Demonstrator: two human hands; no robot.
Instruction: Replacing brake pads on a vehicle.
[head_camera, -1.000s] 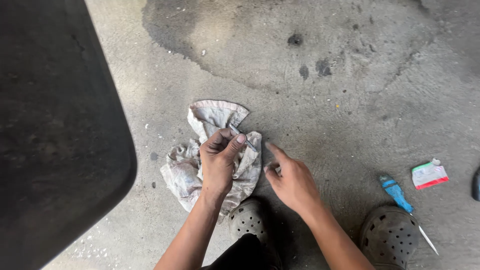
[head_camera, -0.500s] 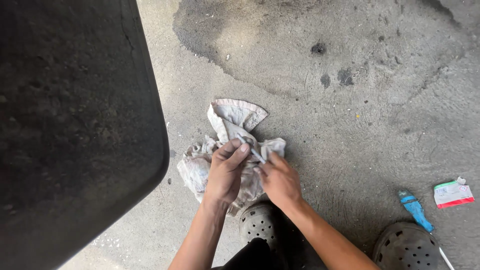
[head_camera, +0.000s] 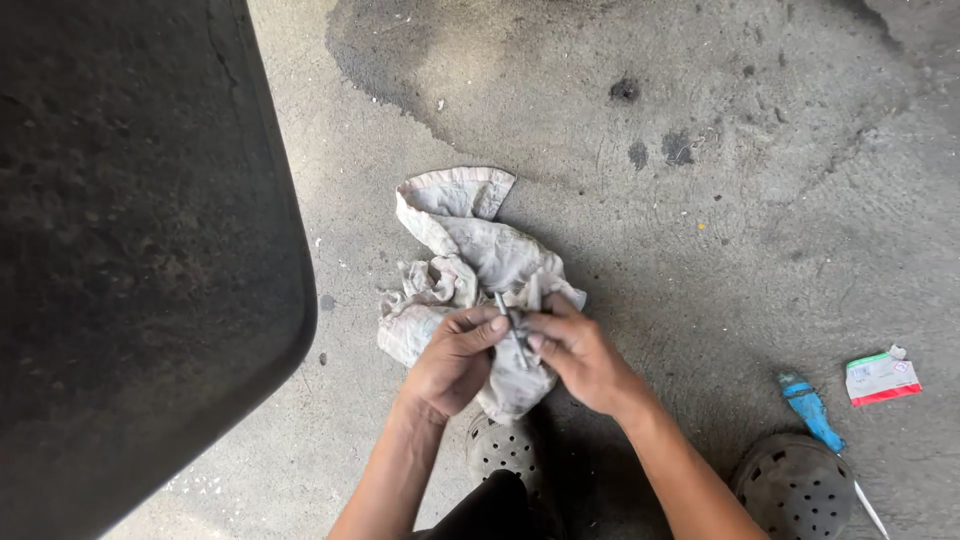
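A dirty whitish rag (head_camera: 462, 252) lies crumpled on the concrete floor (head_camera: 700, 240), its near end lifted between my hands. My left hand (head_camera: 450, 362) and my right hand (head_camera: 578, 352) meet over that end. Together they pinch a small thin metal rod (head_camera: 512, 330), like a bolt or pin, which stands nearly upright between the fingertips, with the rag bunched under and behind it.
A large dark rounded panel (head_camera: 130, 250) fills the left side. A blue-handled screwdriver (head_camera: 812, 412) and a small red, white and green packet (head_camera: 882, 378) lie at the right. My dark perforated clogs (head_camera: 796, 488) show at the bottom. Dark oil stains (head_camera: 640, 110) mark the floor farther off.
My right hand came in from the right to meet the left one on the rag. Both hands lifted the rag's near end, and the thin metal rod now shows between the fingers.
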